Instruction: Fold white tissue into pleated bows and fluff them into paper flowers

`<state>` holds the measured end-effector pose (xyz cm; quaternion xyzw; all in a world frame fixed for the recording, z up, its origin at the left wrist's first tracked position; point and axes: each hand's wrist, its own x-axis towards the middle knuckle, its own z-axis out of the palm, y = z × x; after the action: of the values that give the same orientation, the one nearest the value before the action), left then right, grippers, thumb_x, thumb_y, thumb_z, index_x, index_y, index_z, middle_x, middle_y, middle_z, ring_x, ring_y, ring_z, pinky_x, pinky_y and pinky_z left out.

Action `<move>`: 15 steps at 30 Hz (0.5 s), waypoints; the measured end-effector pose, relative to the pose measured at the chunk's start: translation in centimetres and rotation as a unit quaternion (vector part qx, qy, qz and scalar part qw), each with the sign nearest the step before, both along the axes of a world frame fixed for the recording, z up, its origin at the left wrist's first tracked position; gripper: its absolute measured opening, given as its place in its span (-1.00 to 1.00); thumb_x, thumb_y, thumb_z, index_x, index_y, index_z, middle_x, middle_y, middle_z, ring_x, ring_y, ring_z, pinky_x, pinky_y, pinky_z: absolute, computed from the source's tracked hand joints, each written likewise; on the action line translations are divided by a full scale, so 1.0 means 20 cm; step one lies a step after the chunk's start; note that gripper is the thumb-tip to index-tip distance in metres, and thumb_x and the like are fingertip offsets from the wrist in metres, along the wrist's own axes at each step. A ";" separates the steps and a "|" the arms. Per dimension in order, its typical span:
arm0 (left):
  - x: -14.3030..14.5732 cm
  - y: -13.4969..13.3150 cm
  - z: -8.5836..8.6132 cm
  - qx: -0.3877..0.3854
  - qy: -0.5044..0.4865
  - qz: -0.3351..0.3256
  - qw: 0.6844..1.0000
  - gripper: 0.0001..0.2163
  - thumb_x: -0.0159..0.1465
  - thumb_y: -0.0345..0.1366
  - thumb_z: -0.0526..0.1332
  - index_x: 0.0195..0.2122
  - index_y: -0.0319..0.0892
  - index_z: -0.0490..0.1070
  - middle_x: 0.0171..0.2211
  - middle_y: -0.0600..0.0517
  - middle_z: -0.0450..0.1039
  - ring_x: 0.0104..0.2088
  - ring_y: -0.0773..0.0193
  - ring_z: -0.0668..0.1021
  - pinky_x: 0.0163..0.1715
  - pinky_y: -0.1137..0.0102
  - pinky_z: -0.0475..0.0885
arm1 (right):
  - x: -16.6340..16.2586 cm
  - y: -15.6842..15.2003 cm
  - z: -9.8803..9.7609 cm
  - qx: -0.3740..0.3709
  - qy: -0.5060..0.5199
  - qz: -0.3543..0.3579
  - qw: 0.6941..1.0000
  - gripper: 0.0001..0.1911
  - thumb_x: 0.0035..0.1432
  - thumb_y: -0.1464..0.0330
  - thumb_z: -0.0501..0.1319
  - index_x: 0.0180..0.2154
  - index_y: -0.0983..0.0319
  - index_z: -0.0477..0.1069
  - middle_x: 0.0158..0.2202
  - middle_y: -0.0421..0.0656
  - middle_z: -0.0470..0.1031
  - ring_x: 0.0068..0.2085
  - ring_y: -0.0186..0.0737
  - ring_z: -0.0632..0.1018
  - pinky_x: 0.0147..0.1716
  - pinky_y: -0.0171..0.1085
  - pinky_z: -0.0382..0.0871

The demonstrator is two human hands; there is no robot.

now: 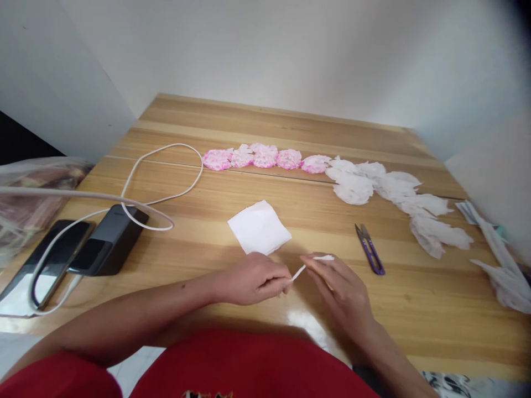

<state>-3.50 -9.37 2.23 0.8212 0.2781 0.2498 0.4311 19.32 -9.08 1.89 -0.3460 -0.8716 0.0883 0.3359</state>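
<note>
Between my hands runs a thin twisted strip of white tissue paper (298, 272). My left hand (259, 281) pinches its lower end between thumb and fingers. My right hand (342, 290) grips the other part, and a loose white end pokes out over its fingers. Just beyond my left hand, a square white tissue sheet (260, 228) lies flat on the wooden table (199, 237). To the right of my right hand rest thread snips (370, 250) with purple handles, blades pointing away from me.
Pink-edged paper flowers (254, 156) and white tissue flowers (375, 179) form a row across the table. At left lie a power bank (112, 240), a phone (45, 265) and a looped white cable (178, 145). Tissue scraps (504, 282) and a plastic bag (33, 193) sit at opposite sides.
</note>
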 end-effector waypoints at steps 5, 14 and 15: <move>0.00 0.00 -0.02 0.002 0.003 0.012 1.000 -0.76 0.38 -0.33 -0.01 -0.38 -0.20 0.39 -0.46 0.04 0.50 -0.44 0.37 0.49 -0.38 0.50 0.26 | 0.04 0.02 0.01 0.074 -0.039 -0.025 0.996 -0.81 0.20 0.51 0.19 -0.16 0.22 0.50 -0.40 -0.12 0.57 -0.38 -0.23 0.55 -0.36 -0.27 0.43; -0.01 0.02 -0.03 0.039 0.039 0.041 0.998 -0.71 0.39 -0.28 -0.05 -0.36 -0.20 0.40 -0.45 0.03 0.50 -0.42 0.34 0.50 -0.35 0.47 0.27 | 0.11 0.01 0.05 -0.015 -0.042 -0.035 0.998 -0.89 0.22 0.41 0.20 -0.32 0.22 0.50 -0.43 -0.14 0.58 -0.36 -0.21 0.56 -0.31 -0.23 0.42; -0.01 0.02 -0.04 0.045 0.051 0.057 0.996 -0.71 0.40 -0.26 -0.05 -0.36 -0.19 0.40 -0.45 0.02 0.50 -0.41 0.33 0.50 -0.35 0.46 0.26 | 0.12 0.01 0.06 -0.054 -0.030 -0.034 0.998 -0.87 0.23 0.38 0.19 -0.34 0.19 0.51 -0.37 -0.13 0.60 -0.31 -0.19 0.58 -0.27 -0.21 0.44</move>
<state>-3.78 -8.98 1.46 0.8342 0.3343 0.2438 0.3645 21.64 -8.93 3.09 -0.3955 -0.8632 0.1132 0.2929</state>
